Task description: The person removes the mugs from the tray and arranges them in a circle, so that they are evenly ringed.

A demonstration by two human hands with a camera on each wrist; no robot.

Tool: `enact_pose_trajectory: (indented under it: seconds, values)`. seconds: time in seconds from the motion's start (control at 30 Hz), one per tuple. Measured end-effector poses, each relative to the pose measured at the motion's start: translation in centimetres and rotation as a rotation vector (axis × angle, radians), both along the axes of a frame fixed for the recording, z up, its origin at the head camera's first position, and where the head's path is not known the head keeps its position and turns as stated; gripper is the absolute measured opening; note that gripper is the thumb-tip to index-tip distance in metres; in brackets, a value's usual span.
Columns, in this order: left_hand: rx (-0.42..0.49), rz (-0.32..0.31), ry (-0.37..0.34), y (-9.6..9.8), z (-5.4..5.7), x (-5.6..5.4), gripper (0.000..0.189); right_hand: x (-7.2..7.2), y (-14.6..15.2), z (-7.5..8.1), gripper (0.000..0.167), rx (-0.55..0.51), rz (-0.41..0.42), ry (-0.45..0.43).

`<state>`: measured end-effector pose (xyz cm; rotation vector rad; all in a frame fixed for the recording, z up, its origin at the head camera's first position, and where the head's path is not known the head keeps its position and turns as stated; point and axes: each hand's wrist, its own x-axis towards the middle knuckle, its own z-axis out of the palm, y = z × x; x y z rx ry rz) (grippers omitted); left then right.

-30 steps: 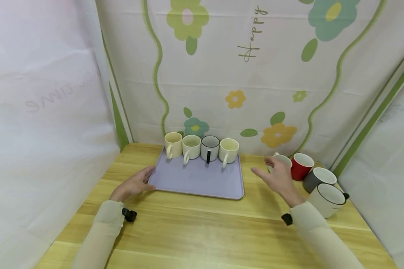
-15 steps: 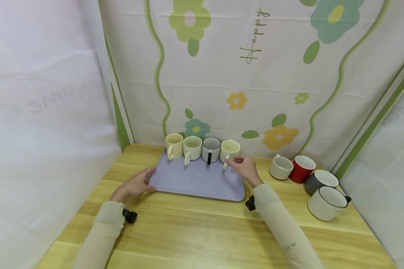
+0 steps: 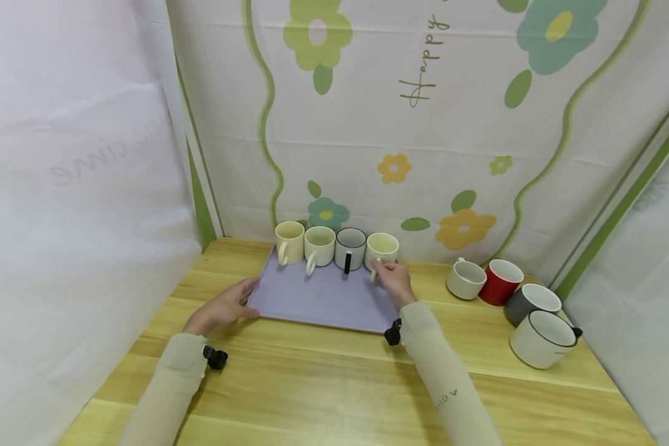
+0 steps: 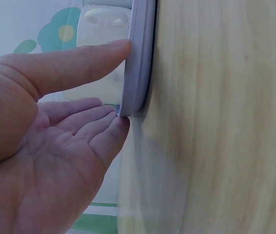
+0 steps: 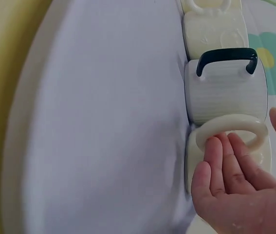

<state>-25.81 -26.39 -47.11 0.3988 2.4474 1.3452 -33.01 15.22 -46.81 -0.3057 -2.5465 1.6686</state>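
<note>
A lilac tray (image 3: 318,300) lies on the wooden table with a row of mugs along its back edge. From the left stand a pale yellow mug (image 3: 290,238), a cream mug (image 3: 324,238), a white mug (image 3: 356,248) with black rim and handle, and another cream mug (image 3: 387,244). My left hand (image 3: 224,308) touches the tray's front left corner, fingers straight and thumb at its rim. My right hand (image 3: 396,282) reaches over the tray's right side. In the right wrist view its extended fingertips (image 5: 213,151) touch the rightmost mug's handle (image 5: 230,122), the thumb held apart.
On the table's right stand a small white cup (image 3: 466,282), a red mug (image 3: 498,286), a dark grey mug (image 3: 526,303) and a wide white mug (image 3: 537,347) with a black rim. A flower-printed cloth (image 3: 334,124) hangs right behind the tray.
My right hand has moved left from the small white cup to the rightmost mug on the tray and now touches its handle. My left hand stays at the tray's corner.
</note>
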Motion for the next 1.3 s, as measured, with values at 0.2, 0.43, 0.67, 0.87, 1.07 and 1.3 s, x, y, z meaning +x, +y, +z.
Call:
enact_pose_trajectory:
  seconds: [0.2, 0.43, 0.67, 0.87, 1.07, 1.3]
  values:
    - [0.000, 0.004, -0.003, 0.0, -0.1, 0.0, 0.090, -0.6, -1.1, -0.7, 0.049, -0.052, -0.033, 0.029]
    - [0.005, -0.001, -0.016, 0.2, 0.0, 0.0, 0.090, -0.4, -1.3, -0.4, 0.044, -0.112, -0.109, 0.013]
    - [0.006, -0.005, -0.017, 0.1, 0.1, 0.0, 0.090, 0.3, 1.0, 0.2, 0.024, -0.289, -0.168, 0.031]
    - [0.000, 0.001, -0.012, 0.1, 0.1, 0.0, 0.090, 1.9, 3.4, 0.9, 0.024, -0.441, -0.060, 0.038]
    - [0.008, 0.003, -0.013, 0.0, 0.0, 0.0, 0.090, 5.0, 6.0, 2.1, 0.032, -0.423, 0.061, -0.003]
    - [0.017, -0.004, -0.012, -0.1, 0.1, 0.0, 0.090, 9.9, 10.0, 3.8, 0.031, -0.441, 0.167, -0.026]
